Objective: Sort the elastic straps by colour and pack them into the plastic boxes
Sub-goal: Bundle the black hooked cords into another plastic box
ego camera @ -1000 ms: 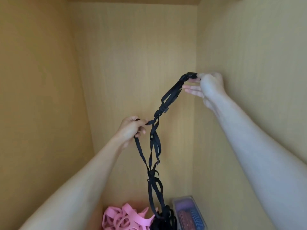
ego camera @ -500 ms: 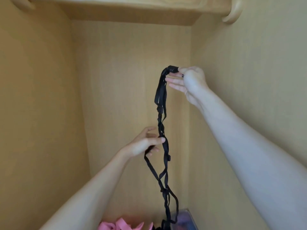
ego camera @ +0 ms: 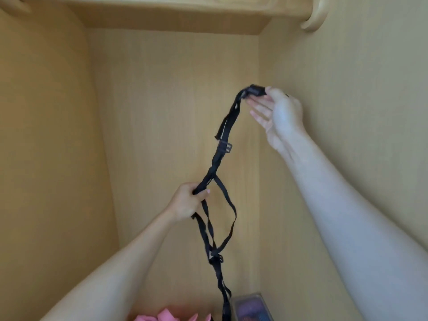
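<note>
Against wooden cupboard walls [ego camera: 173, 112], pinching the tangled black elastic straps [ego camera: 224, 147] at one o'clock with the right hand [ego camera: 281, 114], newly clenching them mid-length with the left hand [ego camera: 185, 202], probably freeing them from the pink straps [ego camera: 166, 317] at six o'clock.

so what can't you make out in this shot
Head view only.
black straps: lower end cut off by the bottom edge; how many are tangled is unclear.
pink straps: only the pile's top shows, bottom edge cuts the rest.
plastic box: cut by the bottom edge, contents blurred.
left hand: its curled fingers hide the strap inside the grip.
</note>
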The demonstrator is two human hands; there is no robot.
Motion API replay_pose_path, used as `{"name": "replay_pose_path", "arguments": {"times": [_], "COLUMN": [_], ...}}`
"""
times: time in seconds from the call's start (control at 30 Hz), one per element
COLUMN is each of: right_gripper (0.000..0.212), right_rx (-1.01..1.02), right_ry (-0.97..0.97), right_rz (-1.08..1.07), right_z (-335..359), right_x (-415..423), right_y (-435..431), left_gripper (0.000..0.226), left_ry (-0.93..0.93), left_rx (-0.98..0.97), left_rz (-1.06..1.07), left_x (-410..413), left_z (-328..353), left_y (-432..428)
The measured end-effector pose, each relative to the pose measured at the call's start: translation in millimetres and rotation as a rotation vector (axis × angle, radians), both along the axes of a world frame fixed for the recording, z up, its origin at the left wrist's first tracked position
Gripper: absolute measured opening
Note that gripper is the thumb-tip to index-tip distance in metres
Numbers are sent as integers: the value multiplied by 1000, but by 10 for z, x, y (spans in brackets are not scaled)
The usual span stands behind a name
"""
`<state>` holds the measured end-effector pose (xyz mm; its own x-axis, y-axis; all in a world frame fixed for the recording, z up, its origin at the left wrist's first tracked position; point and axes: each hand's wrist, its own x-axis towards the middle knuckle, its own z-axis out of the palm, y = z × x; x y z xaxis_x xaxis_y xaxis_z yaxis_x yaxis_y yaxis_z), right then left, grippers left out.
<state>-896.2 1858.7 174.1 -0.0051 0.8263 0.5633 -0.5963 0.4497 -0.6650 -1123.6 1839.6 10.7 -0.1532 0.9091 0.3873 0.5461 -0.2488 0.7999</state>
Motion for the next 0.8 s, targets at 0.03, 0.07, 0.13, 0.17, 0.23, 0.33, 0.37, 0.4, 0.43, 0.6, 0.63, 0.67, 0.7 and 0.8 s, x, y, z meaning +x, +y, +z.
{"name": "replay_pose_path", "arguments": {"times": [0.03, 0.07, 0.13, 0.17, 0.23, 0.33, 0.37, 0.4, 0.43, 0.6, 0.63, 0.67, 0.7, 0.8], "right_gripper": [11, 10, 7, 9, 16, 19, 18, 15, 14, 42, 48, 56, 64, 70], "right_rx": [-11, -37, -120, -169, -249, -334, -360, -375, -375, -158, -68, 15, 80, 195], "right_ry": [-1, 0, 5, 9, 16, 42, 31, 4, -28, -475, -661, -832, -970, -1271], "right_rz": [-44, -75, -80, -51, 45, 131, 115, 87, 67, -55, -87, -100, -106, -139], "right_z": [-89, -195, -419, -520, -680, -849, -901, -949, -989, -1024, -1005, -992, -984, -981], "right_x": [29, 38, 8, -16, -51, -84, -105, -130, -154, -159, -174, -203, -245, -338], "right_y": [13, 34, 95, 125, 170, 138, 131, 136, 144, 111, 69, 20, -26, -74], "left_gripper": [27, 24, 25, 29, 29, 26, 26, 27, 28, 31, 32, 32, 31, 29], "left_ry": [1, 15, 81, 122, 185, 241, 237, 223, 208, 174, 169, 168, 170, 174], "left_rx": [9, 14, 24, 30, 23, 6, -1, -13, -26, -21, -13, -7, 0, 13], "left_rz": [22, 40, 60, 63, 57, 46, 41, 32, 23, 30, 40, 49, 54, 69], "left_x": [-62, -109, -164, -168, -161, -104, -88, -75, -66, -68, -64, -51, -33, -29], "left_z": [79, 183, 421, 546, 781, 1040, 1095, 1139, 1174, 1187, 1179, 1164, 1151, 1132], "left_y": [4, 2, -9, -24, -65, -190, -208, -218, -222, -234, -230, -226, -221, -211]}}
